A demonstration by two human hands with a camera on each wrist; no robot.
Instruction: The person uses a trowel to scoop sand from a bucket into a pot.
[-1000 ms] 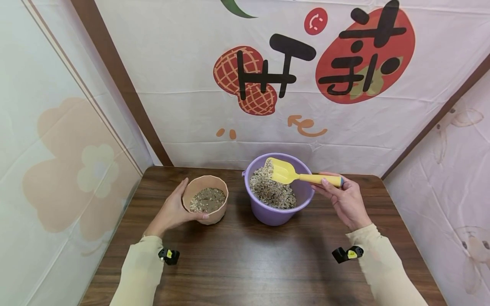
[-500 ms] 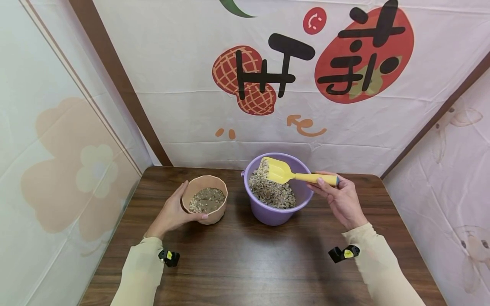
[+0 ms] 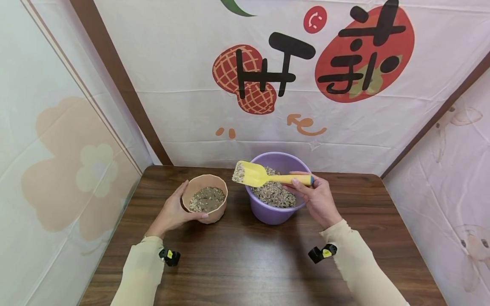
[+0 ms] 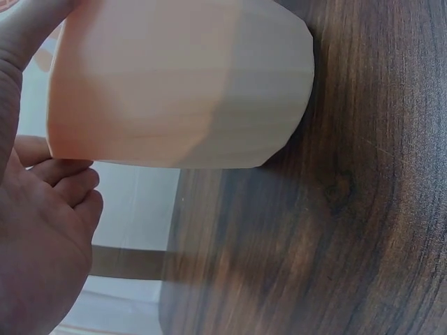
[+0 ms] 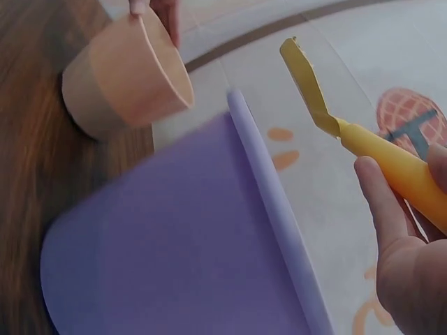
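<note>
In the head view a yellow toy shovel (image 3: 255, 174) is held by its handle in my right hand (image 3: 316, 199). Its blade, carrying pale gravel (image 3: 238, 173), hangs over the left rim of a purple bucket (image 3: 271, 216). More gravel (image 3: 276, 194) lies inside that bucket. My left hand (image 3: 174, 212) grips a peach-coloured plant pot (image 3: 217, 217), thumb on the near side and fingers behind the far rim. Brown soil-like material (image 3: 208, 199) with pale grains covers the pot's bottom. The left wrist view shows the pot's wall (image 4: 174, 84) standing on wood.
Pot and bucket stand side by side near the back of a dark wooden table (image 3: 245, 263). A printed cloth (image 3: 183, 123) hangs directly behind the table's back edge. Similar cloths hang at the left and right sides.
My right hand has carried the loaded shovel leftward, from above the bucket's middle to past its left rim. My left hand and the pot have stayed in place.
</note>
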